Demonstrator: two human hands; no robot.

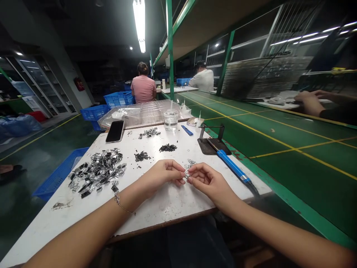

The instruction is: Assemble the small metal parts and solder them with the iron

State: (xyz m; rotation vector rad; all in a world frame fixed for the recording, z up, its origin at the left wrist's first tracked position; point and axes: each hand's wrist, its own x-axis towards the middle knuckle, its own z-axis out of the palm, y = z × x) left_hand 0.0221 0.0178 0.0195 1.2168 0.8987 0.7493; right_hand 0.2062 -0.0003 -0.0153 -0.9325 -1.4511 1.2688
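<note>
Close together over the front of the white table [156, 208], my two hands meet fingertip to fingertip. My left hand [166, 173] is closed in a pinch on a small shiny metal piece [187, 175]. Thumb and fingers of my right hand [208, 182] pinch the same piece from the other side; its exact shape is too small to make out. Just behind the fingertips lies a little pile of thin silvery parts [190, 162]. Two heaps of tiny black parts, one [168, 147] nearer the middle and another [141, 156] further left, lie beyond my left hand.
A large heap of black-and-silver pieces [97, 169] covers the left. A blue soldering iron [232, 165] leans on its black stand [214, 145] at right. Further back are a phone [115, 131], a cup of clear liquid [170, 121] and a blue tool [187, 130]. Two people sit beyond.
</note>
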